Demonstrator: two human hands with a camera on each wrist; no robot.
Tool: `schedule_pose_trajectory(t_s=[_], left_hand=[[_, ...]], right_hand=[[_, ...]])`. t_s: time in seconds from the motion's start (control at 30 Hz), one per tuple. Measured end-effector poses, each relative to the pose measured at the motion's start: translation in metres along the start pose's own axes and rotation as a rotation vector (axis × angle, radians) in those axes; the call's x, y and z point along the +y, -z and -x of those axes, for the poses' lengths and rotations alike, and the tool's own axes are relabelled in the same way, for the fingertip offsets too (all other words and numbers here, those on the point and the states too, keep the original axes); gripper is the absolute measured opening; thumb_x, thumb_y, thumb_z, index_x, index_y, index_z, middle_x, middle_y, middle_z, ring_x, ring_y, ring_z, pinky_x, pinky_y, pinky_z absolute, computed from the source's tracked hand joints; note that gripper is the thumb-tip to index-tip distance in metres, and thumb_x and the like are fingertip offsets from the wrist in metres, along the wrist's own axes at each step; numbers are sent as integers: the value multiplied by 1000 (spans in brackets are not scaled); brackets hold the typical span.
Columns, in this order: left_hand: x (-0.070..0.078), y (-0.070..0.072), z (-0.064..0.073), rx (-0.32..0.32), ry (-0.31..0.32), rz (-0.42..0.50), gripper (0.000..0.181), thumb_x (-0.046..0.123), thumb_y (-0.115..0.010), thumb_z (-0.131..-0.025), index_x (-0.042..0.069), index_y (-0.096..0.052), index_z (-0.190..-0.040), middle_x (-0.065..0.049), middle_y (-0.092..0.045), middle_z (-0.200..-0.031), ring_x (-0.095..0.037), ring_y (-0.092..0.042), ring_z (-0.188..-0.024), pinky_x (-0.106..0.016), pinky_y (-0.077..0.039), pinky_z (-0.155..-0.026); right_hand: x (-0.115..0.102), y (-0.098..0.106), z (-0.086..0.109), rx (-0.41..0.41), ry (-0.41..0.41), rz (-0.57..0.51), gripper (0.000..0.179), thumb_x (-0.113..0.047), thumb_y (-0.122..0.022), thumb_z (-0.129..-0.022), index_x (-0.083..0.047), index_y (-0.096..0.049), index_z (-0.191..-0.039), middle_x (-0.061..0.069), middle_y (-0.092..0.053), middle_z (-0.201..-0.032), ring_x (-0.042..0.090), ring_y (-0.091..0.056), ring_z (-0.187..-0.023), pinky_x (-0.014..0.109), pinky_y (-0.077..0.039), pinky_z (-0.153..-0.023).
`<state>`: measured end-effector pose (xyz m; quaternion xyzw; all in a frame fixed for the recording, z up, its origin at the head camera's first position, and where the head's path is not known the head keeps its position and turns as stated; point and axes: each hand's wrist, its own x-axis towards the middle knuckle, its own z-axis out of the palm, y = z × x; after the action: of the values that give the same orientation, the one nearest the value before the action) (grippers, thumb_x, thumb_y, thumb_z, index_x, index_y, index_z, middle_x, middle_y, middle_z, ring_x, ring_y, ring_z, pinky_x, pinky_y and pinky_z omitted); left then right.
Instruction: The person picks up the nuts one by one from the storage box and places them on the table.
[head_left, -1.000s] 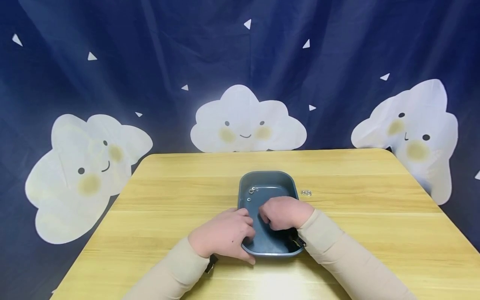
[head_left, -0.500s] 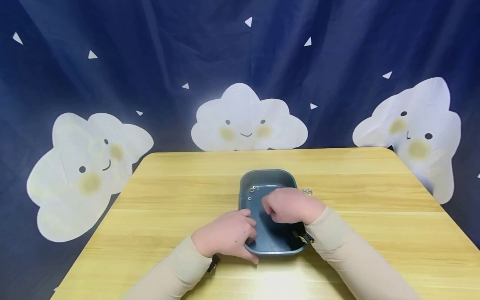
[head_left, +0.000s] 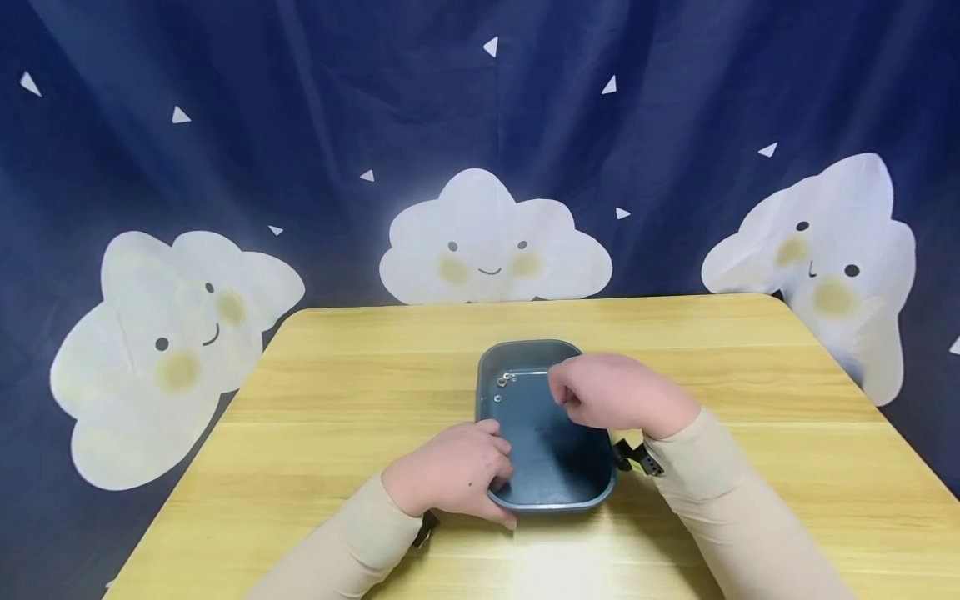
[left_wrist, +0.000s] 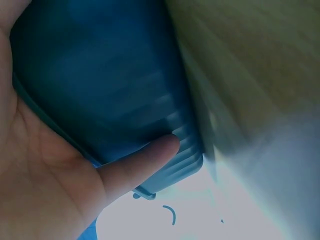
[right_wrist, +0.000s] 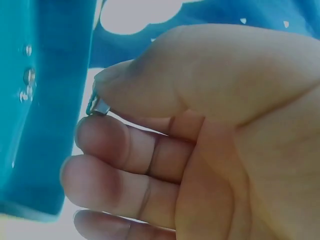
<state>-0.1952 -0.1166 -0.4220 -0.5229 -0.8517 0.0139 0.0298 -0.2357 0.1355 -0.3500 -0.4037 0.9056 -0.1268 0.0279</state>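
A dark blue-grey plastic bin (head_left: 542, 475) stands on the table. My left hand (head_left: 450, 468) grips its near left rim, fingers curled over into the bin and thumb along the outside, as the left wrist view also shows. Over the bin's right rim, my right hand (head_left: 618, 393) pinches a small shiny metal nut (right_wrist: 99, 106) between thumb and fingertip. Several small metal nuts (head_left: 503, 381) lie inside the bin at its far left, and a single nut (head_left: 498, 398) sits a little nearer.
The bin rests on a light wood table (head_left: 322, 383). Behind it hangs a dark blue curtain (head_left: 420, 92) printed with white smiling clouds. The right hand and wrist cover the table just right of the bin.
My right hand has risen out of the bin's middle and moved right and away to the right rim. It now hides the nuts seen earlier on the table there. My left hand stays put.
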Motion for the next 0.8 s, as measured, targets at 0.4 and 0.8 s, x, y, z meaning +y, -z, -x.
schedule_pose_trajectory(t_s=[0.4,0.8], left_hand=[[-1,-4,0,-13,7,-17,52,74,-73,-72,28,-51,-61,17,-36,-66,-11,-31,-69,-21,-27,-64],[0,-2,-1,-19,11,-14,53,74,-74,-72,28,-48,-60,18,-36,-65,-11,-31,-69,-21,-26,-64]], right_hand=[[28,15,12,-9,-120,-62,23,3,-60,-80,-20,-57,-78,-9,-52,-74,12,-50,-69,32,-43,-67],[59,14,18,-59,-219,-74,15,-3,-62,-81,-17,-62,-80,-8,-57,-76,14,-53,-72,34,-45,-70]])
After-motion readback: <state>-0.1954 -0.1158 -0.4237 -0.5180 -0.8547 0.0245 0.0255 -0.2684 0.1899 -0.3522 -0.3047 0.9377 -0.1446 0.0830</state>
